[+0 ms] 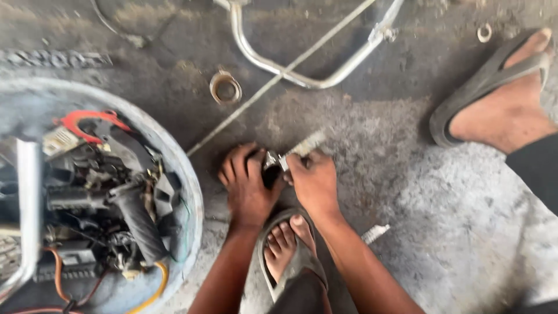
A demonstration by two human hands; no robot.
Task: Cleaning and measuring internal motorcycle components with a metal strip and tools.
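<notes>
Two bare hands are working close together low on the oily concrete floor (pixel 407 174), just ahead of the person's own sandalled foot (pixel 288 247). The left hand (pixel 247 183) is lying palm down with its fingers curled over a small dark metal part (pixel 270 168), pressing it against the ground; the part is showing only at the hand's inner edge, between the two hands. The right hand (pixel 314 183) is pinching a pale, blurred metal tool (pixel 305 145) whose tip is meeting the dark part and whose shaft is angling up and away to the right. Beside the left arm, a round grey tub (pixel 186 174) is holding tangled handlebar grips, cables and a red piece. Farther off, a bent chrome tube (pixel 302 78), a thin rod (pixel 256 99) and a metal ring (pixel 225 87) are lying on the floor, and another person's sandalled foot (pixel 500 93) is resting at the upper right.
</notes>
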